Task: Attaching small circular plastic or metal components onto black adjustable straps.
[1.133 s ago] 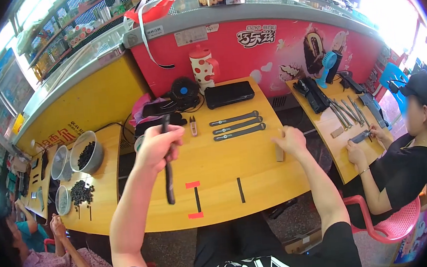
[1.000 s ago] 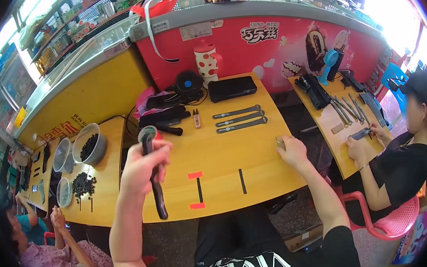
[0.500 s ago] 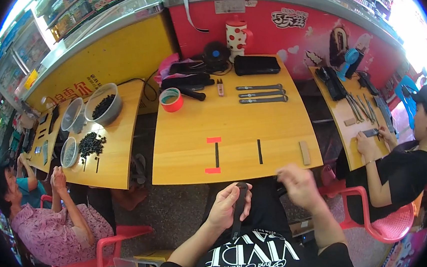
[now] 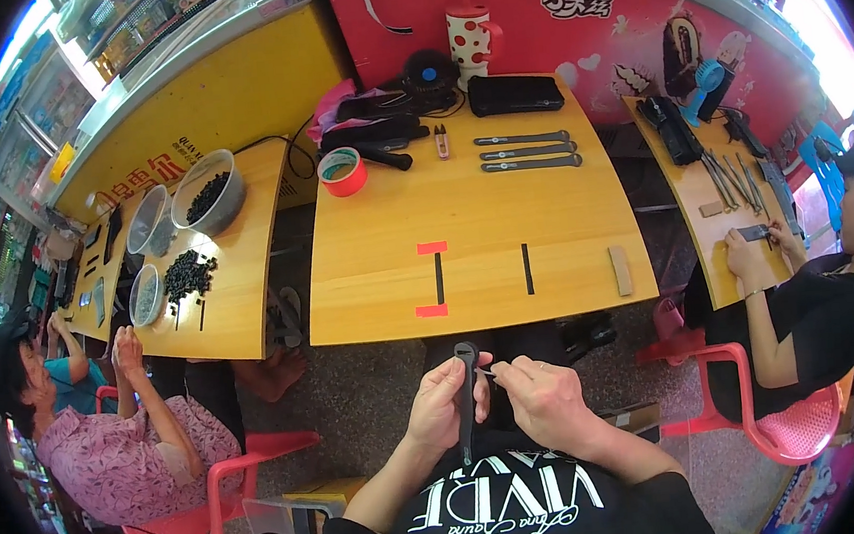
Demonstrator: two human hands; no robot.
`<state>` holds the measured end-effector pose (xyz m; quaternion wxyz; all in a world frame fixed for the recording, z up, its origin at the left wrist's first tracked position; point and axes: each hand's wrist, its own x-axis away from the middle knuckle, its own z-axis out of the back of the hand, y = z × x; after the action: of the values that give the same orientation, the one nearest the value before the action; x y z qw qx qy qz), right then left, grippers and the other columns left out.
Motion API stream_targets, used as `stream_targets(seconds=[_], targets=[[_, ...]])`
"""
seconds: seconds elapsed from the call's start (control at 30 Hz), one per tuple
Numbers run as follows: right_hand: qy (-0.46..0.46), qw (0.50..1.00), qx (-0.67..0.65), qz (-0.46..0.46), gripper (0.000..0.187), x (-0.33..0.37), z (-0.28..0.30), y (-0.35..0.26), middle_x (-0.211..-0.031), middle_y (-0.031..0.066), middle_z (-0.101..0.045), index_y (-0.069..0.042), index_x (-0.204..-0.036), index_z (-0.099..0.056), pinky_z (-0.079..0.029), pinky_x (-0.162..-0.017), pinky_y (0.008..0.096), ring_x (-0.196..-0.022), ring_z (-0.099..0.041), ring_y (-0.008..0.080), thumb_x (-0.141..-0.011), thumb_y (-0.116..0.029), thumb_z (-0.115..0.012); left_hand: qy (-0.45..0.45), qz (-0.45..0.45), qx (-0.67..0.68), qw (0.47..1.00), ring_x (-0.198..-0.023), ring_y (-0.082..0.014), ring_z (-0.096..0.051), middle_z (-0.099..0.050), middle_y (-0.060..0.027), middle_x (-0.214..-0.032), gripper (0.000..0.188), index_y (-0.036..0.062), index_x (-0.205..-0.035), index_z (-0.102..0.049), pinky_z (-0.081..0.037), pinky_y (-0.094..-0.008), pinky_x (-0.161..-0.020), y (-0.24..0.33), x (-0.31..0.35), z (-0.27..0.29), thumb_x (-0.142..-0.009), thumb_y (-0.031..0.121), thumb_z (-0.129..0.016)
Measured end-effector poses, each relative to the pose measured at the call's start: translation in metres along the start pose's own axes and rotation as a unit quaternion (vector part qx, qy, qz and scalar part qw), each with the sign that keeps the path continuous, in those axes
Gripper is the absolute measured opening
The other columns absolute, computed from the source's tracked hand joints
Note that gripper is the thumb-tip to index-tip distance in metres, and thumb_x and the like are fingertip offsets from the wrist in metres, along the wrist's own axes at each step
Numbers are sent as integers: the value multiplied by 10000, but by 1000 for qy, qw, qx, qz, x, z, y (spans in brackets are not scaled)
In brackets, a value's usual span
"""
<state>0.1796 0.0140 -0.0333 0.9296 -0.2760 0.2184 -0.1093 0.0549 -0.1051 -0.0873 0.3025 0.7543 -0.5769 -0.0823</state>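
Over my lap, my left hand [image 4: 438, 407] is closed round a long black strap [image 4: 466, 409], held upright with its rounded, slotted end at the top. My right hand [image 4: 546, 398] is beside it, fingers pinched together. A tiny pale tip pokes out from those fingers toward the strap's side, too small to name. Three similar dark straps [image 4: 528, 152] lie in a row at the back right of the table [image 4: 379, 291]. Two thin black strips [image 4: 528, 269] lie nearer me, one of them between pieces of red tape [image 4: 431, 248].
A tan block [image 4: 619, 270] lies at the table's right. Behind are a tape roll [image 4: 342, 172], small snips [image 4: 441, 142], a black pouch [image 4: 516, 93] and a spotted cup [image 4: 470, 43]. People sit working at side tables left and right; the left one bears bowls of black pieces [image 4: 208, 199].
My right hand has come in from the right to the strap, its fingers now pinched. The strap stands more upright in my left hand. The view has shifted slightly.
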Motion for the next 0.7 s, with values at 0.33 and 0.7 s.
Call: stream_targets(seconds=[0.33,0.7], targets=[[-6,996,91,3,333,4,-1,0,-751,80,-536,-18,-998,-604,-474,-534,327,-650,-600,230,-667,-4,-631,-2,7,-19,1000,-539,-177,-536,-552,-77,-692,367,-39,-1166,-524,-449,-289,-536,-3,-1,-5,-1011,274,-412],[-6,994,112,15,351,3,-3,1,-737,83,-525,-5,-985,-600,-465,-519,322,-629,-587,228,-635,-5,-626,-8,-4,-24,1000,-561,-151,-557,-569,-64,-715,369,-35,-1174,-522,-471,-258,-540,-3,-1,-2,-1015,282,-422]])
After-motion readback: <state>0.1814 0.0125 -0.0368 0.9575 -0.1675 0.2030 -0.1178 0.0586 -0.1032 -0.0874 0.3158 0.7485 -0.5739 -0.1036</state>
